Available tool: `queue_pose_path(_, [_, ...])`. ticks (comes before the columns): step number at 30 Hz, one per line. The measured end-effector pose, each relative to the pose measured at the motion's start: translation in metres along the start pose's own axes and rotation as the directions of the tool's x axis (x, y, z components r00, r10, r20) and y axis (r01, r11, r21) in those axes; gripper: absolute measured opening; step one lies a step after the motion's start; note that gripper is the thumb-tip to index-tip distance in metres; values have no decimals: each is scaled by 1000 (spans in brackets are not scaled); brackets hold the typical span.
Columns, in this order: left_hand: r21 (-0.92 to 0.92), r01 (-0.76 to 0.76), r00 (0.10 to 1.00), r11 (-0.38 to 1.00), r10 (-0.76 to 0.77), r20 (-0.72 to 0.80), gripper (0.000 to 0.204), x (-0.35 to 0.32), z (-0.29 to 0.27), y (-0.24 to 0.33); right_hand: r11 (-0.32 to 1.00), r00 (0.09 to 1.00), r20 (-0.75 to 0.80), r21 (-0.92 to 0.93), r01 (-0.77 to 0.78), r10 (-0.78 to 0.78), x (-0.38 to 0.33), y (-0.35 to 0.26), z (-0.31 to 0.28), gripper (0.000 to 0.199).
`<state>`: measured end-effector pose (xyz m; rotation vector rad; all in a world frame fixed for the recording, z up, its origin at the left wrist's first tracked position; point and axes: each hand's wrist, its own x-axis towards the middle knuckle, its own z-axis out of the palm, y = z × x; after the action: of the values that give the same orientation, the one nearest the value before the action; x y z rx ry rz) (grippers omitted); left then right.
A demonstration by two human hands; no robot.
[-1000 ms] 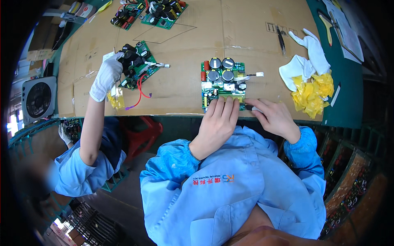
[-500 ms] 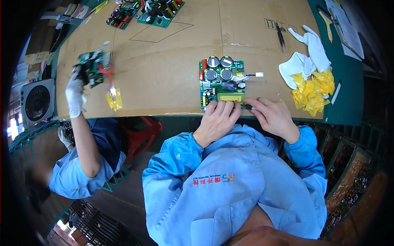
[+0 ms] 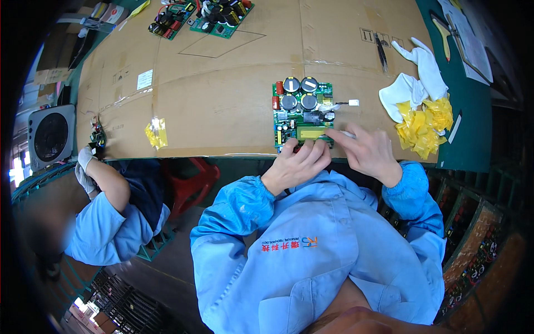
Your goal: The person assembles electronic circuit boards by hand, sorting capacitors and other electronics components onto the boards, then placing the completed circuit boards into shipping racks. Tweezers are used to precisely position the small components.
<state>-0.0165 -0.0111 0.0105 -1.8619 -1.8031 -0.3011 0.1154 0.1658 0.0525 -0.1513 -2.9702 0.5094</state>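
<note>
A green circuit board (image 3: 285, 126) lies on the cardboard in front of me. It carries several large black capacitors (image 3: 289, 102), red parts and a block with a yellow top (image 3: 312, 133). My left hand (image 3: 297, 166) grips the board's near edge with curled fingers, the tips partly hidden. From the right, my right hand (image 3: 368, 151) reaches in, its index finger touching the right end of the yellow top. Its other fingers are bent, with a small pale thing among them that I cannot make out. A white connector (image 3: 354, 102) sticks out from the board's right side.
White gloves (image 3: 405, 92) and a heap of yellow tape pieces (image 3: 425, 128) lie at right, near black tweezers (image 3: 381, 53). More boards (image 3: 222, 19) stand far left. A gloved co-worker (image 3: 105, 183) sits at left by another board (image 3: 97, 139) and a fan (image 3: 52, 136).
My right index finger has moved left and up onto the yellow top. My left hand has shifted slightly right and down. The co-worker's board has moved down to the table's near left edge.
</note>
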Motion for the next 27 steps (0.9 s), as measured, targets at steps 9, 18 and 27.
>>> queue_pose_path(9, [-130,8,997,991,2,78,30,-3,-1,-1,999,890,-454,48,-15,35,1,0,-67,50])
queue_pose_path(18, [-564,398,895,723,-441,66,47,49,-24,-48,557,594,-149,-228,-799,791,-119,45,-43,41])
queue_pose_path(27, [-592,348,930,727,-347,121,47,66,28,-76,858,895,-29,302,-416,444,-14,2,-16,31])
